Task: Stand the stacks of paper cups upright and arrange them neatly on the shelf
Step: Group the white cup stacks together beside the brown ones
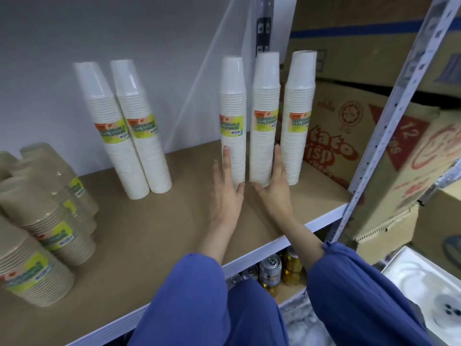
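Three white cup stacks stand upright at the right of the brown shelf (154, 233). My left hand (228, 186) grips the base of the left stack (233, 116), fingers on its left side and thumb at its bottom. My right hand (273, 181) holds the base of the middle stack (265, 116), fingers between it and the right stack (298, 113). Two more white stacks (129, 131) stand together further left, leaning slightly. Several tan cup stacks (40, 221) stand upright at the shelf's left end.
Cardboard boxes (349, 136) fill the space right of the white stacks. A perforated metal upright (389, 126) rises at the shelf's front right corner. Drink cans (270, 270) sit on the shelf below. A white tray (421, 280) lies at the lower right.
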Available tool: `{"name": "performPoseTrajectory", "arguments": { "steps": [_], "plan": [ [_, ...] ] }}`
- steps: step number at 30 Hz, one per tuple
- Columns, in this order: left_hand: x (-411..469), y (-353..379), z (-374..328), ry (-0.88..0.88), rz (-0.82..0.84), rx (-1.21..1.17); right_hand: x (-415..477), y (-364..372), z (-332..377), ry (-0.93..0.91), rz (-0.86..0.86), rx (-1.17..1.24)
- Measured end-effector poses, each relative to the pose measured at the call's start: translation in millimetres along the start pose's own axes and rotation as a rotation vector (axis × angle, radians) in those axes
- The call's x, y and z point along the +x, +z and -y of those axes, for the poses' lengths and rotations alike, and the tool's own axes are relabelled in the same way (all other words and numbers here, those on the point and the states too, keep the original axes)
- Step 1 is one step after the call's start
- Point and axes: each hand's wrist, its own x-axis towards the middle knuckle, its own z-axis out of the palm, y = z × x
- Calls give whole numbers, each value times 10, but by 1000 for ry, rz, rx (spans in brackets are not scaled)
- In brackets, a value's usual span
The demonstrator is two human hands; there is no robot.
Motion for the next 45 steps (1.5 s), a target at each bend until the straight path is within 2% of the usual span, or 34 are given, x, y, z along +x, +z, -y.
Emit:
{"name": "performPoseTrajectory", "arguments": {
  "steps": [9,14,18,25,33,38,45],
  "plan": [
    [168,140,210,36,56,-69,194,104,-108,-59,-1,-56],
    [210,130,225,73,56,-40,215,95,-103,-20,30,-59],
    [146,76,215,54,2,-22,169,85,-64,-16,23,-28],
    [-111,-296,424,71,-183,46,-61,339,288,-39,122,115],
    [-392,-904,811,-55,-294,70,-313,814,741,-66,282,207],
    [-451,-1139,972,-175,-289,76,-394,1028,966,-68,350,227],
    [-438,-1179,960,-217,-274,50,-434,1183,1058,-94,356,245]
  ]
}}
